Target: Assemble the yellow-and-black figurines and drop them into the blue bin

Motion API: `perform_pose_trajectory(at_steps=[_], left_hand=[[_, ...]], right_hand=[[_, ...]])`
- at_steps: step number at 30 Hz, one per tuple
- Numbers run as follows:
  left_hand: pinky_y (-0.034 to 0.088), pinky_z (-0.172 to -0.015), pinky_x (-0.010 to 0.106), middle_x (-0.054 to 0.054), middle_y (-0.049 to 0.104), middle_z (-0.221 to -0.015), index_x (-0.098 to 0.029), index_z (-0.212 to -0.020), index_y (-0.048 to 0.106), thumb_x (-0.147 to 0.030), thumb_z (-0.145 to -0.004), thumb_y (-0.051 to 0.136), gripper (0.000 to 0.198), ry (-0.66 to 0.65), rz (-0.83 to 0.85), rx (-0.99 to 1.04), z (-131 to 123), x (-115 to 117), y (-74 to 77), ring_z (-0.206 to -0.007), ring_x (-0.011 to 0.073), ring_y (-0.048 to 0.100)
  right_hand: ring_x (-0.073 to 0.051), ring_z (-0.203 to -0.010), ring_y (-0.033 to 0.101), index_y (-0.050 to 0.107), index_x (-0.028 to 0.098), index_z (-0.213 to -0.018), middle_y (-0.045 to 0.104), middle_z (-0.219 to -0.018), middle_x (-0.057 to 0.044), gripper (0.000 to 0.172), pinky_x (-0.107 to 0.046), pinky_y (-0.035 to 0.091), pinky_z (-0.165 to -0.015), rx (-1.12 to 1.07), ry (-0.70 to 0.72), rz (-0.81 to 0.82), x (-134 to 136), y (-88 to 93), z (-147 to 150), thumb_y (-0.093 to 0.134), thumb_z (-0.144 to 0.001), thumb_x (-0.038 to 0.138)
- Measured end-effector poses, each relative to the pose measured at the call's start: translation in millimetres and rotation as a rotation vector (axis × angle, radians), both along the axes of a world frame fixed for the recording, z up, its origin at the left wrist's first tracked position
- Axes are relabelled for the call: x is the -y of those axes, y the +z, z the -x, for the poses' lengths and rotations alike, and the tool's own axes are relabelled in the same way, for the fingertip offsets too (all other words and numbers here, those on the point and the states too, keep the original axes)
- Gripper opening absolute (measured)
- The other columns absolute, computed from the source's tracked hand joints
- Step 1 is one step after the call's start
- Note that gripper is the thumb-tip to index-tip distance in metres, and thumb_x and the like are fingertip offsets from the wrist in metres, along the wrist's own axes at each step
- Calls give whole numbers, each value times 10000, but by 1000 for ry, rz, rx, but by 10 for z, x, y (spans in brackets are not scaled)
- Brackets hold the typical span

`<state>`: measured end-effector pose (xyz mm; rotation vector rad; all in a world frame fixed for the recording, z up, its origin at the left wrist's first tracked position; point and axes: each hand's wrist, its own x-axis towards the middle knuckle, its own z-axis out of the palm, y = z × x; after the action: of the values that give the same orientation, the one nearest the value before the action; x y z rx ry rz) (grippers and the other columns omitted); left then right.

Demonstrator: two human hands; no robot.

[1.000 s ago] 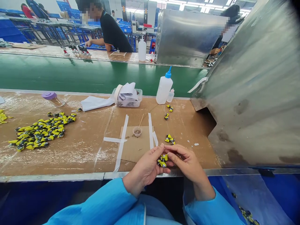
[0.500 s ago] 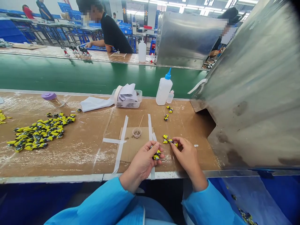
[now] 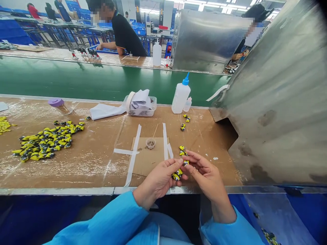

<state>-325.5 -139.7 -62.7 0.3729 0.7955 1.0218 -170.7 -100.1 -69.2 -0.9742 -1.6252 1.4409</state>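
Note:
My left hand (image 3: 159, 180) and my right hand (image 3: 205, 175) meet near the front edge of the cardboard-covered bench (image 3: 97, 160). The left fingers are curled around small yellow and black toy pieces (image 3: 177, 175). The right fingers pinch another small yellow piece (image 3: 186, 162) right beside them. Two more such pieces (image 3: 182, 150) lie on the bench just beyond my fingers. A small clear glue cup (image 3: 150, 143) with a thin stick stands on a taped cardboard patch further back.
A large heap of yellow and black pieces (image 3: 46, 141) lies at the left. A white squeeze bottle with blue cap (image 3: 180, 95), a clear tub with tape and paper (image 3: 140, 103) and a purple-lidded jar (image 3: 58, 105) stand by the green conveyor (image 3: 76, 80). A metal hood (image 3: 276, 98) fills the right. People work across the belt.
My right hand reached forward to the loose pieces on the bench, then drew back with one to meet the left hand again.

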Motion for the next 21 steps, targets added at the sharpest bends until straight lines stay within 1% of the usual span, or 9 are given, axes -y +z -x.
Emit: perform_pose_trajectory(at_steps=[3,5,7,11,14,17,21], left_hand=[[432,-437,131,32,563,-775,-114,-883,607,-308,-828,596,202,-23,16,28,10,7,5,-614,74,569],[437,-435,126,34,569,-774,-116,-867,606,-294,-821,607,184,-34,35,58,17,14,8,-620,76,577],[435,-426,125,41,588,-793,-122,-838,600,-282,-812,617,163,-27,55,82,21,20,12,-623,80,588],[419,-403,125,54,617,-803,-132,-815,596,-286,-805,621,157,9,82,74,11,26,23,-610,86,596],[403,-389,127,41,610,-773,-132,-810,600,-302,-795,633,174,46,94,60,-9,23,21,-594,87,597],[393,-381,130,26,607,-755,-135,-802,603,-314,-775,659,189,65,111,55,-27,15,17,-575,85,598],[379,-363,134,40,651,-746,-131,-786,608,-325,-779,653,198,44,146,57,-35,9,24,-538,83,597]], right_hand=[[-197,-1002,620,520,248,-1245,668,-1089,-66,392,-418,457,-959,71,31,-44,10,0,-5,562,-862,320],[-189,-989,626,525,251,-1237,677,-1071,-58,380,-400,462,-950,82,41,-43,4,-11,-7,554,-866,325],[-185,-979,628,569,248,-1174,680,-1051,-52,326,-363,485,-911,94,9,-64,-4,-21,-12,564,-858,329],[-182,-903,632,662,226,-946,680,-953,-48,163,-323,505,-826,182,-93,-213,-14,-15,-37,601,-828,320],[-184,-876,633,680,225,-895,686,-909,-47,132,-330,503,-817,216,-62,-279,-4,22,-50,590,-833,300],[-192,-889,636,691,229,-888,696,-924,-51,132,-345,501,-829,241,-60,-291,17,50,-47,592,-828,292],[-195,-850,652,697,221,-872,705,-896,-47,142,-344,510,-801,264,-106,-233,29,45,-34,605,-814,312]])
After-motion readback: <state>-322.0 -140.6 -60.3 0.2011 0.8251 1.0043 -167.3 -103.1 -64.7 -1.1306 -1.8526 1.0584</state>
